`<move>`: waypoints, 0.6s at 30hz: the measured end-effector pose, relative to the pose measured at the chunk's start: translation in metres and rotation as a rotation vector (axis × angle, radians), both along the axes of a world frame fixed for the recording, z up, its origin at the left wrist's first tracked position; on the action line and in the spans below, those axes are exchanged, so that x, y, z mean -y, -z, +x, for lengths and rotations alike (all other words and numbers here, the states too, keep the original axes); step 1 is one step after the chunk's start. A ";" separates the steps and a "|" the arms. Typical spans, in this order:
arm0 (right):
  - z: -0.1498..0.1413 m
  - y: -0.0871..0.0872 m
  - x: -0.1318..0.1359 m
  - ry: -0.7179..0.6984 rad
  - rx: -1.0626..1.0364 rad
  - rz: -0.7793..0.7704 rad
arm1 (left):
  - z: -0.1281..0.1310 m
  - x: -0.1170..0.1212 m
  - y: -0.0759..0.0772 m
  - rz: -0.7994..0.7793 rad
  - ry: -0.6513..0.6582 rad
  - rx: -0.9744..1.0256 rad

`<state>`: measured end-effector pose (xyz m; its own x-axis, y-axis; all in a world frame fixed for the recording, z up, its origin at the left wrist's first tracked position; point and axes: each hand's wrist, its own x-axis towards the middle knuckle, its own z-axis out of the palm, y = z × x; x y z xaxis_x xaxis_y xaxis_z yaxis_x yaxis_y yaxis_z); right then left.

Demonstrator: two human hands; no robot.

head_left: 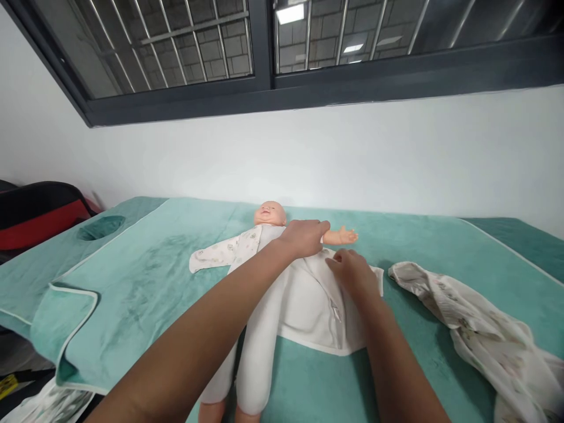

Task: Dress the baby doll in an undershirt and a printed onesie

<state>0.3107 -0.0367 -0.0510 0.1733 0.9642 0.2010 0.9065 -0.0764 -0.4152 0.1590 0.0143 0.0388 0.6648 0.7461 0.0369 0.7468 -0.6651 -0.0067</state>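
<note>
A baby doll [270, 214] lies on its back on a teal cover, dressed in white leggings [259, 352]. A white baby shirt [308, 311] with a small print covers the doll's arm at the left, its cuff over the doll's hand. The shirt's plain inner side lies spread out at the right. My left hand [305, 237] is closed around the doll's other upper arm, and the bare doll forearm [341, 236] sticks out beyond it. Just below, my right hand [352, 270] has curled fingers on the shirt's cloth; its fingertips are partly hidden.
A crumpled printed baby garment [471, 317] lies at the right on the teal cover [145, 294]. The cover has an oval hole [101, 227] at the left. Behind stand a white wall [352, 158] and a barred window. A black and red item [44, 217] is at the far left.
</note>
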 end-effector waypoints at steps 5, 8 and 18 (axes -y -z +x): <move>0.015 0.001 0.001 -0.038 -0.054 -0.118 | -0.006 0.006 0.003 0.071 0.062 -0.074; 0.015 -0.001 0.000 -0.101 -0.157 -0.038 | -0.008 0.009 0.002 0.105 0.089 -0.135; 0.022 -0.001 -0.006 -0.064 -0.485 0.011 | -0.015 0.009 -0.003 0.134 0.082 -0.256</move>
